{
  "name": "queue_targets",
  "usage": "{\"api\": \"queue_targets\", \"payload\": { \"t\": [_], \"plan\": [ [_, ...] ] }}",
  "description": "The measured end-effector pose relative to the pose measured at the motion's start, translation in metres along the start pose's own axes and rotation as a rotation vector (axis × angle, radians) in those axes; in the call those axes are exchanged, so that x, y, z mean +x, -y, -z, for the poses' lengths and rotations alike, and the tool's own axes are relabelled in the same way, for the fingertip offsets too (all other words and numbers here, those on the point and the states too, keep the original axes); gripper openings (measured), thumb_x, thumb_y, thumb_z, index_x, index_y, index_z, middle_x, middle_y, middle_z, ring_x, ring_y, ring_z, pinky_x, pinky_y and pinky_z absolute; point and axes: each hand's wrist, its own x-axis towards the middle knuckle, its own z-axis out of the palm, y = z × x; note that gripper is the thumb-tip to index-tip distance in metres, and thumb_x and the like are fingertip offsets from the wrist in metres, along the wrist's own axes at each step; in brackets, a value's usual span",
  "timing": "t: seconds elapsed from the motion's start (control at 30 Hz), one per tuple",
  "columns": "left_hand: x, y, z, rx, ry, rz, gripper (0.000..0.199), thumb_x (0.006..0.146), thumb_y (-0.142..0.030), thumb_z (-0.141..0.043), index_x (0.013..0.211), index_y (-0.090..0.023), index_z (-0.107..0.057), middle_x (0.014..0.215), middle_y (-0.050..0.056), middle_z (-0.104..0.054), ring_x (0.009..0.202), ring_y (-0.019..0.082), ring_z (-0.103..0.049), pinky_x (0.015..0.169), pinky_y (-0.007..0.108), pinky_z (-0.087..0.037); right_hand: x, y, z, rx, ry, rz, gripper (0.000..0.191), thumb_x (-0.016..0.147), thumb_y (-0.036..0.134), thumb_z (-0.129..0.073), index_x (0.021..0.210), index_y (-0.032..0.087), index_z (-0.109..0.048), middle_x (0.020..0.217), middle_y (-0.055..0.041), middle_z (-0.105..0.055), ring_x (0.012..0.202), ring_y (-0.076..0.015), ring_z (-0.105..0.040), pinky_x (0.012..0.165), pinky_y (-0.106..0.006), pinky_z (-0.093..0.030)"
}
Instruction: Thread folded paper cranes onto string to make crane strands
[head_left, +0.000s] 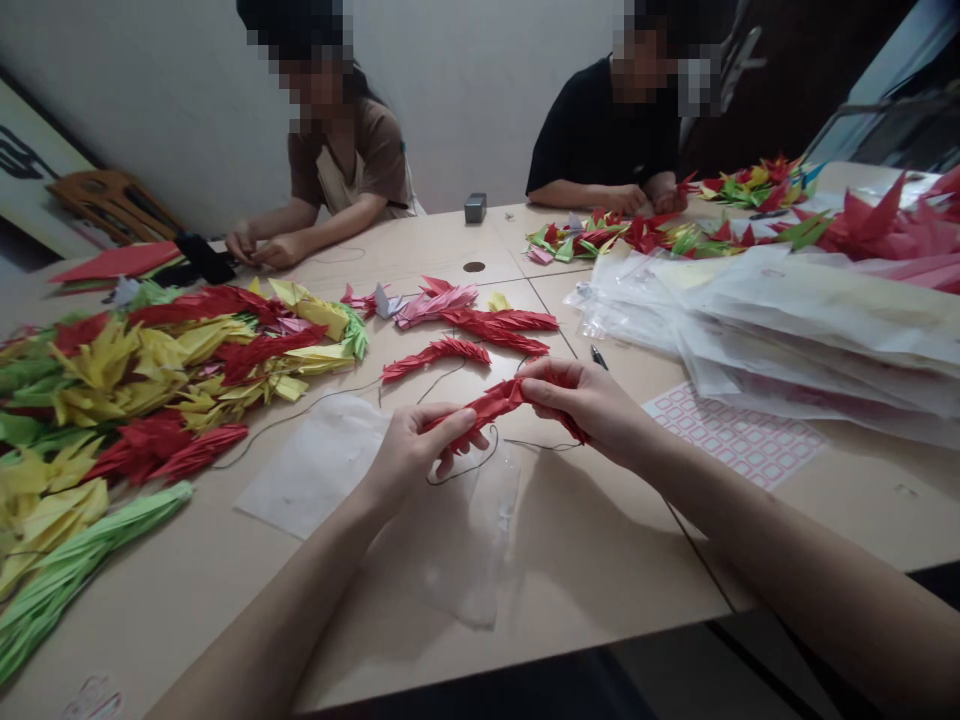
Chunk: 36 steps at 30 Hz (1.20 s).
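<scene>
A red folded-paper strand (496, 402) is being gripped between the closed fingers of both hands, left (427, 440) and right (581, 400).

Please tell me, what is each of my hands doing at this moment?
Left hand: closed on the red folded paper.
Right hand: closed on the same paper, at its other part.

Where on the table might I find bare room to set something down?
The tabletop looks largely bare between the green paper bundle and the left forearm, and between the right forearm and the plastic bags. It is crowded at far left with folded paper and under those bags.
</scene>
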Motion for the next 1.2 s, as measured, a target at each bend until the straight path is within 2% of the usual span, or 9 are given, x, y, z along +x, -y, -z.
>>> {"api": "queue_targets", "payload": {
  "t": [0.1, 0.23, 0.43, 0.57, 0.7, 0.8, 1.0, 1.1, 1.2],
  "plan": [
    [0.001, 0.0, 0.001, -0.101, -0.017, 0.047, 0.027, 0.075, -0.037, -0.067, 0.066, -0.012, -0.068, 0.059, 0.002, -0.063, 0.042, 0.005, -0.043, 0.033, 0.015, -0.03, -0.003, 0.003, -0.002, -0.152, -0.038, 0.094, 0.016, 0.08, 0.033, -0.065, 0.081, 0.017, -0.062, 0.059, 0.0041, -0.049, 0.053, -0.008, -0.04, 0.048, -0.024, -0.025],
    [0.002, -0.003, 0.003, -0.195, -0.032, 0.106, 0.028, 0.07, -0.037, -0.068, 0.06, -0.011, -0.063, 0.052, 0.0, -0.058, 0.037, 0.004, -0.039, 0.032, 0.016, -0.026, -0.007, 0.005, -0.006, -0.344, -0.064, 0.301, 0.006, 0.083, 0.023, -0.062, 0.08, 0.018, -0.06, 0.068, 0.0023, -0.055, 0.057, -0.0081, -0.042, 0.052, -0.026, -0.031],
    [0.001, -0.005, 0.006, -0.15, -0.007, 0.089, 0.029, 0.071, -0.035, -0.064, 0.055, -0.011, -0.06, 0.05, 0.0, -0.055, 0.034, 0.004, -0.038, 0.033, 0.017, -0.023, -0.01, 0.003, -0.009, -0.518, -0.117, 0.47, 0.003, 0.086, 0.019, -0.059, 0.083, 0.019, -0.059, 0.073, 0.0018, -0.059, 0.06, -0.0089, -0.047, 0.057, -0.027, -0.038],
    [0.002, -0.005, 0.006, -0.124, -0.01, 0.078, 0.029, 0.071, -0.035, -0.064, 0.054, -0.012, -0.059, 0.051, 0.0, -0.056, 0.035, 0.004, -0.037, 0.033, 0.018, -0.025, -0.011, -0.001, -0.009, -0.652, -0.152, 0.559, 0.005, 0.089, 0.02, -0.055, 0.085, 0.021, -0.058, 0.08, -0.0002, -0.062, 0.07, -0.0117, -0.055, 0.065, -0.029, -0.042],
    [0.003, -0.005, 0.005, -0.129, -0.022, 0.096, 0.028, 0.07, -0.036, -0.064, 0.058, -0.012, -0.06, 0.052, 0.0, -0.057, 0.035, 0.004, -0.037, 0.032, 0.018, -0.025, -0.011, -0.004, -0.009, -0.81, -0.204, 0.755, 0.01, 0.089, 0.016, -0.055, 0.081, 0.022, -0.056, 0.084, -0.0027, -0.06, 0.08, -0.0149, -0.058, 0.07, -0.032, -0.044],
    [0.003, -0.005, 0.006, -0.132, -0.026, 0.101, 0.027, 0.07, -0.036, -0.065, 0.059, -0.012, -0.061, 0.052, 0.0, -0.058, 0.035, 0.004, -0.037, 0.032, 0.018, -0.026, -0.01, -0.005, -0.008, -0.886, -0.195, 0.879, 0.01, 0.088, 0.014, -0.056, 0.084, 0.022, -0.055, 0.088, -0.003, -0.058, 0.082, -0.0151, -0.058, 0.072, -0.032, -0.045],
    [0.002, -0.002, 0.009, -0.072, 0.0, 0.06, 0.029, 0.075, -0.036, -0.064, 0.06, -0.012, -0.062, 0.057, 0.001, -0.061, 0.037, 0.004, -0.04, 0.033, 0.017, -0.029, -0.009, -0.008, -0.006, -0.928, -0.175, 0.913, 0.013, 0.089, 0.01, -0.054, 0.085, 0.022, -0.053, 0.083, -0.002, -0.052, 0.079, -0.0142, -0.054, 0.07, -0.031, -0.044],
    [0.002, -0.002, 0.009, -0.05, 0.008, 0.048, 0.029, 0.077, -0.036, -0.063, 0.061, -0.012, -0.062, 0.058, 0.001, -0.062, 0.038, 0.004, -0.04, 0.033, 0.017, -0.03, -0.008, -0.01, -0.005, -0.984, -0.16, 0.948, 0.013, 0.088, 0.009, -0.056, 0.085, 0.022, -0.053, 0.084, -0.002, -0.054, 0.078, -0.0136, -0.054, 0.073, -0.032, -0.044],
    [0.003, -0.002, 0.009, -0.027, 0.005, 0.035, 0.03, 0.077, -0.037, -0.062, 0.061, -0.012, -0.063, 0.057, 0.001, -0.061, 0.038, 0.004, -0.04, 0.033, 0.017, -0.03, -0.008, -0.011, -0.006, -0.92, -0.129, 0.926, 0.013, 0.089, 0.01, -0.055, 0.084, 0.022, -0.054, 0.089, -0.0027, -0.057, 0.082, -0.0137, -0.057, 0.074, -0.032, -0.046]
  ]
}}
